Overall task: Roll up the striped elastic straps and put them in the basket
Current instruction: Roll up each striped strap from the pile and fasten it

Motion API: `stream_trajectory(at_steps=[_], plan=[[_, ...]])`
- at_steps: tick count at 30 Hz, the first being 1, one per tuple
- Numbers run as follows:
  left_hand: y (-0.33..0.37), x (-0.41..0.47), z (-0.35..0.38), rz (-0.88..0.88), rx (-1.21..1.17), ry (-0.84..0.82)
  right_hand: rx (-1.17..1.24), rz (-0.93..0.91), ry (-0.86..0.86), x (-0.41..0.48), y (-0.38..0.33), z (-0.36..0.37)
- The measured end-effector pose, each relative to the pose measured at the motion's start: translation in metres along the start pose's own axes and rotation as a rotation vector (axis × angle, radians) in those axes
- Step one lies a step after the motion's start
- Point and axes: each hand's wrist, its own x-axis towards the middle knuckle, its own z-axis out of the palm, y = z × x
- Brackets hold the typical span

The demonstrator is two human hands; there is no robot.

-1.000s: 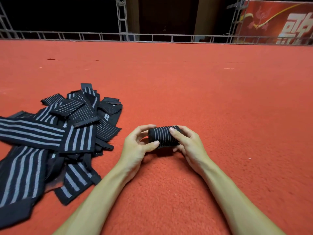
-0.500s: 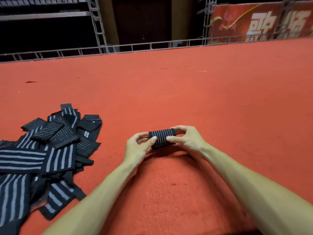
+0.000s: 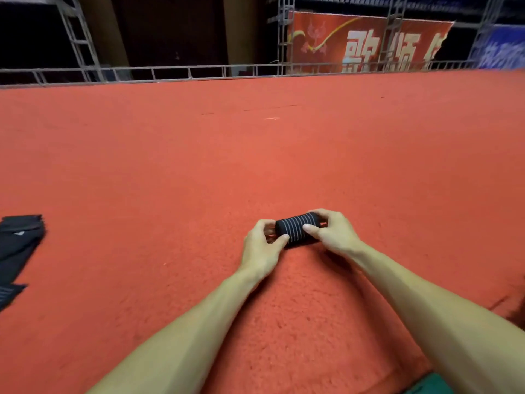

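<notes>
A black strap with thin grey stripes is wound into a tight roll (image 3: 295, 229) just above the red carpet (image 3: 255, 155). My left hand (image 3: 262, 247) pinches its left end with the thumb on the front. My right hand (image 3: 331, 231) grips the right end, thumb across the stripes. Only the edge of the pile of unrolled striped straps (image 3: 18, 245) shows at the far left, blurred. No basket is in view.
A metal truss rail (image 3: 170, 73) runs along the carpet's far edge. Behind it hangs a red banner with white characters (image 3: 366, 42). A green patch (image 3: 429, 386) shows at the bottom right corner.
The view has swung to the right, so the strap pile has slid almost out at the left. Both hands keep hold of the roll, now seen further right.
</notes>
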Motion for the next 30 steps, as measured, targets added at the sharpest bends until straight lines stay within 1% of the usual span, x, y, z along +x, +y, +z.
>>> stream_trajectory(at_steps=[3, 6, 7, 9, 11, 13, 15, 18, 22, 25, 28, 30], plan=[[-0.011, 0.01, 0.013, -0.038, 0.103, 0.069, -0.02, -0.038, 0.055, 0.005, 0.008, 0.007], [-0.013, 0.013, 0.015, -0.064, 0.169, 0.097, -0.034, -0.008, 0.068, 0.011, 0.009, 0.014], [-0.011, 0.013, 0.014, -0.064, 0.199, 0.077, -0.032, 0.014, 0.056, 0.013, 0.008, 0.014], [-0.005, 0.011, 0.011, -0.064, 0.288, -0.031, -0.013, 0.071, 0.034, 0.013, 0.005, 0.012], [0.004, 0.008, 0.003, -0.064, 0.294, -0.126, -0.033, 0.111, 0.051, 0.01, -0.001, 0.008], [0.007, 0.003, -0.016, -0.069, 0.284, -0.146, -0.105, 0.097, 0.117, 0.002, -0.01, 0.005], [0.01, -0.004, -0.045, -0.055, 0.31, -0.115, -0.138, 0.062, 0.162, -0.008, -0.027, 0.004], [0.016, -0.022, -0.102, -0.063, 0.343, -0.061, -0.157, -0.022, 0.156, -0.026, -0.063, 0.012], [0.019, -0.059, -0.184, -0.066, 0.336, 0.001, -0.207, -0.195, 0.017, -0.05, -0.123, 0.044], [0.015, -0.093, -0.24, -0.047, 0.348, 0.03, -0.206, -0.275, -0.15, -0.073, -0.169, 0.076], [0.002, -0.125, -0.29, -0.031, 0.414, 0.077, -0.228, -0.359, -0.328, -0.095, -0.209, 0.112], [-0.007, -0.145, -0.321, -0.027, 0.45, 0.118, -0.24, -0.414, -0.413, -0.109, -0.235, 0.134]])
